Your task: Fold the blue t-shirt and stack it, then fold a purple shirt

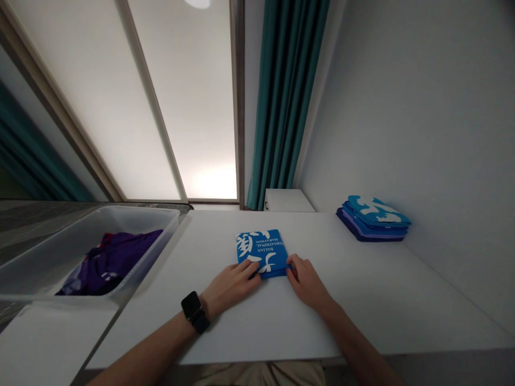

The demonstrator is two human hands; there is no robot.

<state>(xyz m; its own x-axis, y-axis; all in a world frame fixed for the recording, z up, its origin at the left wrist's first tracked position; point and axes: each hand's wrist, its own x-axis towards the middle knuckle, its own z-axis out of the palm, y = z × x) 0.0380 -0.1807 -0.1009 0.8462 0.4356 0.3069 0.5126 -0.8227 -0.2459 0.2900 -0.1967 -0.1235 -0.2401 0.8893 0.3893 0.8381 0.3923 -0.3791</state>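
Note:
A folded blue shirt (267,249) lies flat on the white table, with white characters and the printed words "DALIAN" and "MARATHON" upside down to me. My left hand (237,284), with a black watch on its wrist, grips the near left corner; its fingertips rest over the edge and the thumb is partly hidden. At the near right corner, my right hand (306,281) pinches the cloth between thumb and fingers. A thicker fold runs along the near edge between both hands.
At the right, against the wall, sits a stack of folded blue and purple garments (372,220). A translucent plastic bin (167,217) on the left holds crumpled purple clothing (116,260). Beyond the white table (257,327) stand a small white cabinet (287,201) and a teal curtain (287,107).

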